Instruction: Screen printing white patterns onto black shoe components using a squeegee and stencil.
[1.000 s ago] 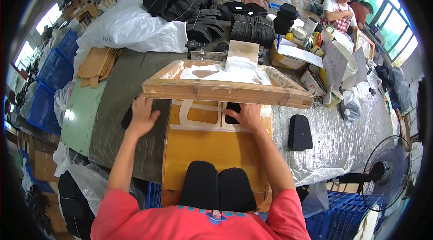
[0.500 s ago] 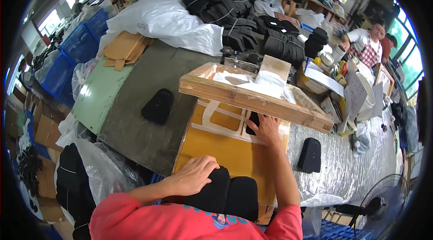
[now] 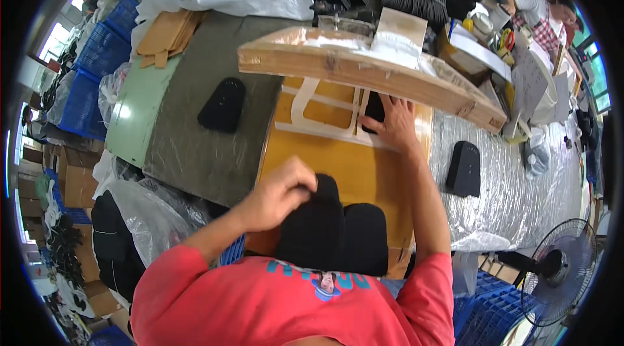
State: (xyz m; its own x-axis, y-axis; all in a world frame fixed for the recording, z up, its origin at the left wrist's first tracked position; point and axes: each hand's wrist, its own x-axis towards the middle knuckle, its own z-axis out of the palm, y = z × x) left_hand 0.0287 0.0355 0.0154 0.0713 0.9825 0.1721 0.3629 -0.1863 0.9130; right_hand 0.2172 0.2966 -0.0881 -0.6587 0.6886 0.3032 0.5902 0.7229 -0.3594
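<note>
Two stacks of rounded black fabric pads lie against my front on the yellow board (image 3: 351,167). My left hand (image 3: 283,195), slightly blurred, has its fingers curled and pinches the upper edge of the left black pad (image 3: 318,222). The right black pad (image 3: 365,239) lies beside it. Under the raised edge of a wooden screen frame (image 3: 370,70), my right hand (image 3: 398,124) rests with fingers spread on another black pad (image 3: 373,111). That pad sits within white guide strips (image 3: 312,128) on the board, partly covered by my hand and the frame.
Single black pads lie on the grey tabletop (image 3: 166,131) at left, pad (image 3: 223,105), and on the plastic-covered table at right, pad (image 3: 464,169). A fan (image 3: 559,268) stands at lower right. Tubs and papers (image 3: 478,53) crowd the back right, near another person (image 3: 536,18).
My left hand has gone from lying over the left pad to pinching its upper edge, which reaches farther up the board. My right hand stays on the pad under the frame. The view has tilted downward.
</note>
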